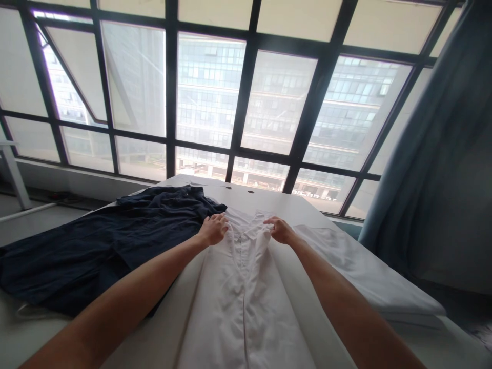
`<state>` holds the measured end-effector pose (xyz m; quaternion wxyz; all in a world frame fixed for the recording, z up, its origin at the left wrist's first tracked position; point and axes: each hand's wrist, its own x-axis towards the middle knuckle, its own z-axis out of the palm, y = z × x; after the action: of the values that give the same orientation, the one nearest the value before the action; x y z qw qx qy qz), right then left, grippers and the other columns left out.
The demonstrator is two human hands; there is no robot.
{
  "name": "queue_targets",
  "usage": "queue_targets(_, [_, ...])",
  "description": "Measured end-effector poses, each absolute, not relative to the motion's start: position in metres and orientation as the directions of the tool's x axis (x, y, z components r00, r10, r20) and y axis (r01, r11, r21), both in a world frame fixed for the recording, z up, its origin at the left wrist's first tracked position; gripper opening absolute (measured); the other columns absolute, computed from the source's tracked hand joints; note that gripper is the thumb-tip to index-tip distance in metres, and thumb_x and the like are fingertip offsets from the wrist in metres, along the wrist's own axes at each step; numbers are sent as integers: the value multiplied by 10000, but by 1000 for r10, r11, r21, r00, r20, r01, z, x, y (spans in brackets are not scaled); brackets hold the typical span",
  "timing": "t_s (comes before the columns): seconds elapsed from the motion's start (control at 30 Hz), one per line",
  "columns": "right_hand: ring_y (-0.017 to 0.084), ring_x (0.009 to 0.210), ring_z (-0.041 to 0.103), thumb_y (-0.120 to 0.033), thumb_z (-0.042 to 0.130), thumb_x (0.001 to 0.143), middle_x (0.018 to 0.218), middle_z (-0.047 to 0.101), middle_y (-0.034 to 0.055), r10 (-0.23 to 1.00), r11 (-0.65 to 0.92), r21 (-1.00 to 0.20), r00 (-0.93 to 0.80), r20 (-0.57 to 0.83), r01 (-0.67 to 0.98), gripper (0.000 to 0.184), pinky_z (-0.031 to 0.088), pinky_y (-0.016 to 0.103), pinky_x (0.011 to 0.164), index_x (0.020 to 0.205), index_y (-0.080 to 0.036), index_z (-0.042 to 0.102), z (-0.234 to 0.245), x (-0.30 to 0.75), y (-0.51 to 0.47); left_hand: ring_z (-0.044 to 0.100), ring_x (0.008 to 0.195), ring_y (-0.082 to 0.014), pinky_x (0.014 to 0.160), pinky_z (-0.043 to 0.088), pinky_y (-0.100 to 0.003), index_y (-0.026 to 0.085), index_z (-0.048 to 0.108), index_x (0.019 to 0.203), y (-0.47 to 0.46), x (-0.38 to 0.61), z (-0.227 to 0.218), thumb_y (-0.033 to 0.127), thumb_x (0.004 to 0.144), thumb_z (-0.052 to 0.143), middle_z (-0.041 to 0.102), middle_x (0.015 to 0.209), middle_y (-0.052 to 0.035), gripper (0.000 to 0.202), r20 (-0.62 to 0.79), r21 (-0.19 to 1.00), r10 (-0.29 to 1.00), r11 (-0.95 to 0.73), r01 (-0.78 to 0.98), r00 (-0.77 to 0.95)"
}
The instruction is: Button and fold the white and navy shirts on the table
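Observation:
A white button-front shirt [242,302] lies lengthwise on a white table [269,201], its placket running away from me. My left hand [213,230] is at the shirt's upper left, by the collar, and its fingers touch the white cloth beside a dark navy shirt [115,241]. My right hand [280,230] rests at the collar's other side, with curled fingers on the white fabric. Neither hand clearly shows a grip on the cloth. The white shirt's collar is partly folded and crumpled between my hands.
A white padded cloth [365,271] lies along the table's right side. Two small dark holes mark the far tabletop. Large windows stand beyond the table, a blue-grey curtain [430,138] hangs at the right, and a white stand leg [15,179] rises from the floor at the left.

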<state>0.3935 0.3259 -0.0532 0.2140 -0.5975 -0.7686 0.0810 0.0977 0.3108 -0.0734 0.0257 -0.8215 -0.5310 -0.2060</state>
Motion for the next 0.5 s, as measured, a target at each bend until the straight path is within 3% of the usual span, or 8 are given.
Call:
queue_targets(0.1, [246,999,611,-192,511,887,980,692,110,986,120,-421,-59,157,899,211,447,318,888,876,-158,719,-50,386,338,528,1244,-255,1100,352,-474,217,659,1178,320,108,-68,306,955,458,619,1312,-86,313,306,142,851,-483,864,426])
queue_targets(0.2, [224,817,623,-299,552,899,727,644,84,999,-9,-463,26,30,886,286,466,289,725,676,-150,650,-51,383,352,555,1198,-265,1073,377,-464,215,686,1142,327,113,-66,282,946,474,650,1233,-87,297,280,92,844,-498,862,458])
queue_targets(0.27, [180,676,592,-319,611,866,626,590,51,994,-99,-506,66,-84,857,276,448,261,616,653,-143,621,-53,381,359,563,1169,-265,1031,422,-425,214,694,1139,331,112,-67,271,933,498,643,1209,-93,290,300,71,831,-508,858,468])
queue_targets(0.4, [111,528,489,-208,706,752,573,538,3,967,-219,-610,85,-241,762,141,400,227,505,689,-136,602,-54,382,368,574,1106,-256,944,484,-367,179,697,1095,336,108,-75,273,920,538,624,1157,-109,254,352,73,809,-524,848,470])
queue_targets(0.5, [87,488,432,-102,702,673,551,504,-19,961,-253,-685,95,-260,683,121,356,201,460,675,-144,589,-56,384,372,561,1108,-247,955,479,-365,175,678,1075,337,105,-84,277,926,546,615,1143,-102,224,388,123,811,-516,848,437])
